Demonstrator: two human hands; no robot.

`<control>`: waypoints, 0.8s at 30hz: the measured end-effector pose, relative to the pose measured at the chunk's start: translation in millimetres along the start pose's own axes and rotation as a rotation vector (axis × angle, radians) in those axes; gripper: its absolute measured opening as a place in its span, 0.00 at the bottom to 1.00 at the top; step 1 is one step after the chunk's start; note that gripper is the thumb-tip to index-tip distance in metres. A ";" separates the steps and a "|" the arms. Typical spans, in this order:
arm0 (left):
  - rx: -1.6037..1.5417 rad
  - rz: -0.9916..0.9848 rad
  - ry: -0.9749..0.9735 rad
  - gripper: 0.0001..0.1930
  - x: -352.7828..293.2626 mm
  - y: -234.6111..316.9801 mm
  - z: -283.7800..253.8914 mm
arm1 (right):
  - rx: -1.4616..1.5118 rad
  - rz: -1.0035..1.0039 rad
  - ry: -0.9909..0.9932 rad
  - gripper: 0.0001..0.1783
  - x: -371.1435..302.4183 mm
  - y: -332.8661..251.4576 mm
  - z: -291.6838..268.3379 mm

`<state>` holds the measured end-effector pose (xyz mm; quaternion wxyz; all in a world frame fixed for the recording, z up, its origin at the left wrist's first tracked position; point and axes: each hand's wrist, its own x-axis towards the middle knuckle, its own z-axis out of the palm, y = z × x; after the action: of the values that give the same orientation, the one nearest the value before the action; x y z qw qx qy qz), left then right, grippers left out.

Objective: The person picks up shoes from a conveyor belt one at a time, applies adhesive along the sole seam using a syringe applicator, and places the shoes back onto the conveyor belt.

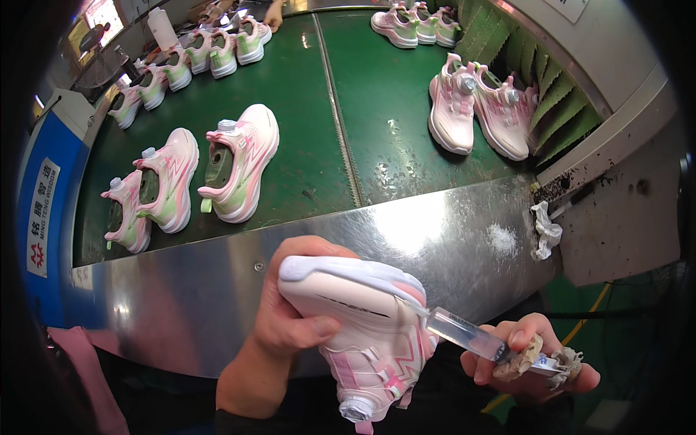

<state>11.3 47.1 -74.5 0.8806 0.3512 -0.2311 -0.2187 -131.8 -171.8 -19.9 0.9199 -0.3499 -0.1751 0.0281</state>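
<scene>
My left hand [293, 304] is closed around the toe end of a pink and white sneaker [377, 348], tilted so the edge of its pale sole faces up. A round dial closure hangs at its lower side. My right hand [533, 355] grips a clear syringe [464, 333] partly filled with liquid, its plunger end wrapped in dirty whitish material. The syringe's tip meets the seam between the sneaker's sole and upper. Both hands are in front of a metal table edge [203, 290].
Pink and green sneakers [246, 163] stand on a green conveyor belt [297, 94] beyond the metal edge. More sneakers [453, 105] stand by green strip curtains [558, 109] at right. A crumpled white tissue [545, 232] lies at the metal's right end. Another person's hand [273, 14] shows at the far end.
</scene>
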 end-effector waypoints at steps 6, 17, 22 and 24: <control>-0.093 -0.080 0.096 0.31 9.1 -6.0 -4.5 | 0.022 0.001 0.052 0.56 -14.7 8.9 -17.9; -0.099 -0.197 0.162 0.31 9.8 -14.8 -22.6 | -0.162 0.074 0.143 0.47 -33.7 19.0 -31.1; -0.259 -0.275 0.079 0.27 6.5 -9.9 -36.5 | -0.187 0.160 0.164 0.47 -40.5 11.0 -26.6; -0.286 -0.290 0.118 0.27 3.3 -6.6 -41.1 | -0.179 0.214 0.067 0.57 -44.4 6.0 -30.5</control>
<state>35.4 62.2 -105.0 0.8928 0.2645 -0.0928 -0.3527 -162.6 -194.4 -58.5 0.8821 -0.4478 -0.1076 0.0985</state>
